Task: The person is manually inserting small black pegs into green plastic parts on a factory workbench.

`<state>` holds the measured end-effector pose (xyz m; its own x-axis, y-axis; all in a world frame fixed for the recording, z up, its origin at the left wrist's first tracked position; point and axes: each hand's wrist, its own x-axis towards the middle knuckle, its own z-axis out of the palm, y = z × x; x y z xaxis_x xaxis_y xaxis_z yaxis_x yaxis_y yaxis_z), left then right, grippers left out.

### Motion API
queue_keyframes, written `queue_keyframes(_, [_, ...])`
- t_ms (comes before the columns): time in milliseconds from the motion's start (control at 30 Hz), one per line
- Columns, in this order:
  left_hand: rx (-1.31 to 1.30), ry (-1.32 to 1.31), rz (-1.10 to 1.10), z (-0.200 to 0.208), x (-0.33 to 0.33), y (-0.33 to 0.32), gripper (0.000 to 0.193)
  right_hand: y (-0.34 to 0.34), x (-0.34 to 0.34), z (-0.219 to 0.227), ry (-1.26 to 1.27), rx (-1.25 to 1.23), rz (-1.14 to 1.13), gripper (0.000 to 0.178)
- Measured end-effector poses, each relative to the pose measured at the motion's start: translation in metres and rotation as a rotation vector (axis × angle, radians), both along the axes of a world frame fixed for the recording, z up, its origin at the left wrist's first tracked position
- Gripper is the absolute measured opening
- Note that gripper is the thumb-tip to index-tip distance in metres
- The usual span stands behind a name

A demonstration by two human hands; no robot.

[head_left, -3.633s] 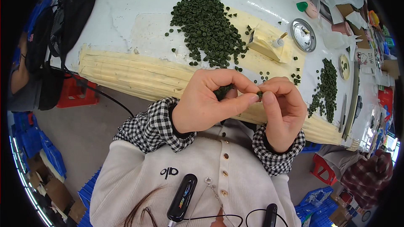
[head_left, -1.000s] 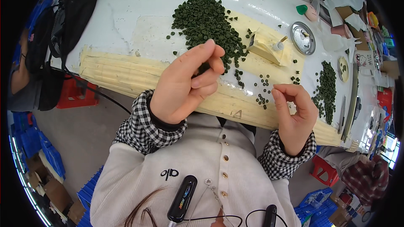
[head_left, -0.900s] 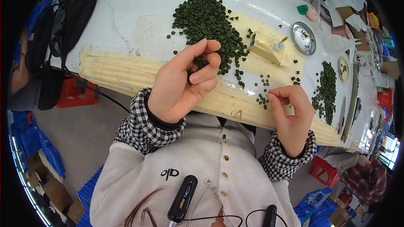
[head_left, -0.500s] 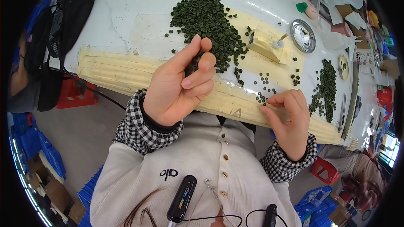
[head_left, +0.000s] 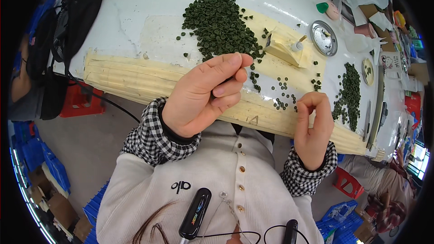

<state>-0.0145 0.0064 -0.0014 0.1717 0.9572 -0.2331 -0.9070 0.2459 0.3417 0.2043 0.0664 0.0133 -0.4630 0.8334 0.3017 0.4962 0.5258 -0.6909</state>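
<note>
My left hand [head_left: 203, 96] is raised over the table's front edge, its thumb and forefinger pinched and the other fingers curled. Dark green pieces [head_left: 227, 80] show a little in the gap of its fingers. My right hand [head_left: 313, 129] is closed in a pinch beside a scatter of small dark green rings [head_left: 284, 95] on the white table. What its fingertips hold, if anything, is too small to make out. Beyond my left hand lies a large heap of small dark green cap-like pieces [head_left: 217, 25]. A yellow taped block [head_left: 285, 50] with a small white cylinder [head_left: 297, 46] stands right of that heap.
A second green heap [head_left: 350, 92] lies at the right, near metal tweezers [head_left: 367, 116]. Behind the block is a round metal dish [head_left: 323, 39]. Padded yellow tape [head_left: 131, 76] covers the front edge. A black bag [head_left: 83, 13] hangs at the left.
My left hand has moved right and slightly toward me, its fingertips drawn together. My right hand has shifted slightly, turning its pinched fingers upright at the right of the rings.
</note>
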Motion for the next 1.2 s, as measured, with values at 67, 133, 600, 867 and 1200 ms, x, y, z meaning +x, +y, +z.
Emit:
queue_keyframes(67, [-0.033,0.024,0.003,0.003,0.004,0.002,0.03,-0.002,-0.003,-0.002,0.124,-0.049,-0.08,0.007])
queue_keyframes(133, [-0.088,0.069,0.008,0.011,0.008,0.005,0.03,0.0,-0.007,-0.005,0.173,-0.04,-0.098,0.006])
queue_keyframes(600, [-0.003,0.16,-0.063,0.002,0.014,0.005,0.026,0.001,-0.016,0.001,0.337,-0.364,-0.047,0.017])
queue_keyframes(867, [0.068,0.152,-0.096,-0.003,0.015,0.003,0.019,-0.003,-0.016,0.004,0.485,-0.525,-0.001,0.015])
queue_keyframes(1200, [0.065,0.264,-0.097,-0.003,0.016,0.0,0.018,-0.009,-0.026,0.014,0.507,-0.493,0.058,0.012])
